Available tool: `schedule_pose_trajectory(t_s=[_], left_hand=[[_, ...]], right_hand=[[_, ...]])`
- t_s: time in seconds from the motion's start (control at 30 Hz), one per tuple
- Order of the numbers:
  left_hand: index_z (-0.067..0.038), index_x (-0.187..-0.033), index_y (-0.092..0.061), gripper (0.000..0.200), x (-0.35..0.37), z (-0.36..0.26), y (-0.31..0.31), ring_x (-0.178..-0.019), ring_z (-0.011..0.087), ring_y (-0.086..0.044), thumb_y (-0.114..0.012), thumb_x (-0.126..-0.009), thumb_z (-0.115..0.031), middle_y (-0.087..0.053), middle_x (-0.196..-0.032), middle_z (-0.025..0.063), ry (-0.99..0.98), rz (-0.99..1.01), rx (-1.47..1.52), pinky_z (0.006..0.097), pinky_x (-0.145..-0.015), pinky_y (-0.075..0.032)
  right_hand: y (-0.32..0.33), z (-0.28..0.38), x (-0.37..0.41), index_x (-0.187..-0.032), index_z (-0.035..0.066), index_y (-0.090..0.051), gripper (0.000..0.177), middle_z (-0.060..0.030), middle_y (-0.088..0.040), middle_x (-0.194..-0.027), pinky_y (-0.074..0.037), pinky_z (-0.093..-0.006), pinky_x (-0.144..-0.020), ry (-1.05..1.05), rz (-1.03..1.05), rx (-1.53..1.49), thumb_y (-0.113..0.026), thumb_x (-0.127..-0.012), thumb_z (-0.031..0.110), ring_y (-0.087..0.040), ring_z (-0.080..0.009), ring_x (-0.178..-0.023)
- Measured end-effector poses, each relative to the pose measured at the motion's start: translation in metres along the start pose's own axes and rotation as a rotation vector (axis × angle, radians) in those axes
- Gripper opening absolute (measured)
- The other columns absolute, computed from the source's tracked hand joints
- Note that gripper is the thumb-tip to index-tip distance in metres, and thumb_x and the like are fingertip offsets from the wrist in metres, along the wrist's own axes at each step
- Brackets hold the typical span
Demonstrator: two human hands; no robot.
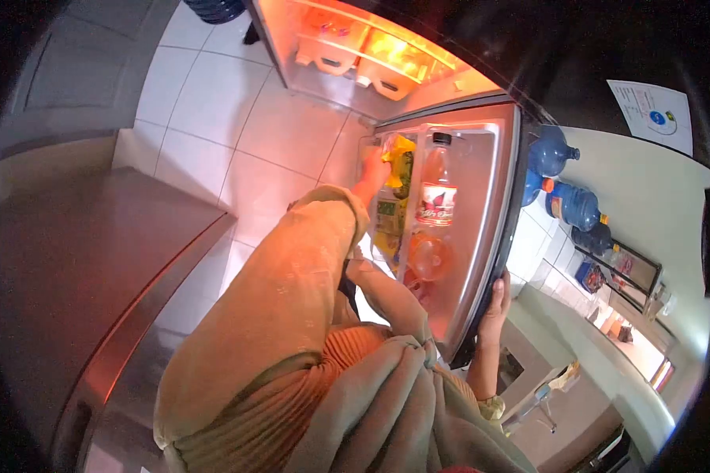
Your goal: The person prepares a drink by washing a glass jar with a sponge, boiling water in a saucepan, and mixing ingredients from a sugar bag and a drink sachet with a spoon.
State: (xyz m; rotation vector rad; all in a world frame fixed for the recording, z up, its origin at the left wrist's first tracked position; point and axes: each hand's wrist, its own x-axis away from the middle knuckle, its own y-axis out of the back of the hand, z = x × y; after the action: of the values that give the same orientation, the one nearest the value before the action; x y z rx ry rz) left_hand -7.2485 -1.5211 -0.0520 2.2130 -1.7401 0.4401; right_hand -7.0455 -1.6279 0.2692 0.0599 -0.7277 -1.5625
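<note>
My left hand is closed on a bright yellow item, a packet or cloth, at the inner side of the open fridge door. More yellow and green packets stand in the door rack just below it. Beside them is an upright clear bottle with a black cap and a red-and-white label. My right hand holds the outer edge of the door, fingers bent around it.
Plastic jugs sit inside the lit fridge. A dark brown surface fills the left side, over a tiled floor. Large blue water bottles stand beyond the door. A paper sheet is at the upper right.
</note>
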Motion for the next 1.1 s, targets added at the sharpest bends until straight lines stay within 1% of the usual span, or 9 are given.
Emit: schedule_pose_trajectory(t_s=[0.1,0.2,0.23,0.73,0.8,0.87,0.9,0.97,1.1], left_hand=[[-0.005,-0.081,-0.051,0.011,-0.023,0.018,-0.046,-0.079,0.0376,-0.05,-0.058,-0.072,-0.008,-0.049,-0.085,0.0183,-0.236,-0.531,-0.455,0.0443,-0.068,-0.042],[-0.007,-0.086,-0.049,0.022,0.002,-0.016,-0.051,-0.089,0.0364,-0.047,-0.063,-0.07,-0.012,-0.048,-0.091,0.0167,-0.333,-0.434,-0.376,0.0453,-0.078,-0.04],[-0.006,-0.094,-0.051,0.027,-0.002,0.001,-0.053,-0.092,0.0372,-0.046,-0.062,-0.071,-0.014,-0.048,-0.098,0.0175,-0.393,-0.319,-0.589,0.0457,-0.081,-0.039],[-0.006,-0.124,-0.043,0.052,0.093,0.007,-0.034,-0.1,0.0353,-0.048,-0.059,-0.076,-0.014,-0.048,-0.108,0.0177,-0.372,-0.226,-0.155,0.0432,-0.088,-0.039],[-0.005,-0.125,-0.044,0.052,0.093,0.014,-0.034,-0.099,0.0335,-0.051,-0.06,-0.077,-0.015,-0.049,-0.106,0.0172,-0.325,-0.189,-0.103,0.0429,-0.087,-0.041],[-0.007,-0.126,-0.044,0.053,0.083,0.004,-0.032,-0.097,0.0338,-0.052,-0.06,-0.077,-0.019,-0.051,-0.106,0.0168,0.035,-0.04,0.274,0.0436,-0.086,-0.042],[-0.007,-0.126,-0.044,0.053,0.074,0.004,-0.037,-0.097,0.0338,-0.052,-0.06,-0.077,-0.019,-0.051,-0.106,0.0168,0.037,-0.043,0.284,0.0436,-0.086,-0.042],[-0.014,-0.13,-0.04,0.054,0.051,0.01,-0.052,-0.1,0.032,-0.051,-0.059,-0.079,-0.023,-0.049,-0.106,0.0155,-0.167,0.085,0.07,0.044,-0.083,-0.043],[-0.021,-0.132,-0.034,0.06,0.029,-0.004,-0.062,-0.101,0.0315,-0.047,-0.059,-0.078,-0.028,-0.045,-0.106,0.0139,-0.031,0.044,-0.58,0.044,-0.08,-0.043]], right_hand=[[-0.002,-0.018,0.004,-0.129,-0.005,-0.037,0.068,-0.0129,-0.048,-0.12,-0.033,-0.0317,-0.095,-0.075,-0.108,-0.001,-0.045,-0.088,0.048,-0.045,-0.0207,-0.109],[-0.009,-0.011,0.009,-0.13,-0.005,-0.036,0.067,-0.0141,-0.044,-0.126,-0.03,-0.0326,-0.099,-0.081,-0.117,-0.011,-0.044,-0.088,0.047,-0.041,-0.0216,-0.113],[-0.009,-0.016,0.011,-0.13,-0.005,-0.036,0.066,-0.0149,-0.042,-0.128,-0.028,-0.033,-0.1,-0.089,-0.203,0.108,-0.044,-0.089,0.046,-0.039,-0.0221,-0.116],[-0.01,-0.024,0.009,-0.13,-0.003,-0.036,0.054,-0.0118,-0.049,-0.118,-0.037,-0.0307,-0.092,-0.11,-0.179,-0.163,-0.047,-0.092,0.033,-0.048,-0.019,-0.104],[-0.013,-0.023,0.01,-0.129,-0.003,-0.037,0.054,-0.011,-0.049,-0.116,-0.039,-0.0303,-0.09,-0.104,-0.203,-0.152,-0.046,-0.092,0.035,-0.048,-0.0184,-0.101],[-0.009,-0.027,0.009,-0.129,-0.003,-0.038,0.055,-0.0106,-0.05,-0.115,-0.039,-0.0299,-0.089,-0.099,-0.205,-0.095,-0.045,-0.092,0.037,-0.048,-0.0183,-0.101],[-0.01,-0.025,0.01,-0.129,-0.003,-0.038,0.055,-0.0106,-0.05,-0.115,-0.039,-0.0299,-0.089,-0.096,-0.203,-0.085,-0.045,-0.092,0.037,-0.048,-0.0183,-0.101],[-0.011,-0.022,0.012,-0.129,-0.003,-0.038,0.057,-0.0109,-0.05,-0.116,-0.039,-0.0304,-0.089,-0.081,-0.212,-0.05,-0.043,-0.092,0.04,-0.048,-0.0188,-0.102],[-0.008,-0.031,0.01,-0.129,-0.003,-0.038,0.058,-0.0111,-0.05,-0.116,-0.038,-0.0309,-0.09,-0.1,-0.255,-0.058,-0.043,-0.092,0.041,-0.048,-0.0192,-0.102]])
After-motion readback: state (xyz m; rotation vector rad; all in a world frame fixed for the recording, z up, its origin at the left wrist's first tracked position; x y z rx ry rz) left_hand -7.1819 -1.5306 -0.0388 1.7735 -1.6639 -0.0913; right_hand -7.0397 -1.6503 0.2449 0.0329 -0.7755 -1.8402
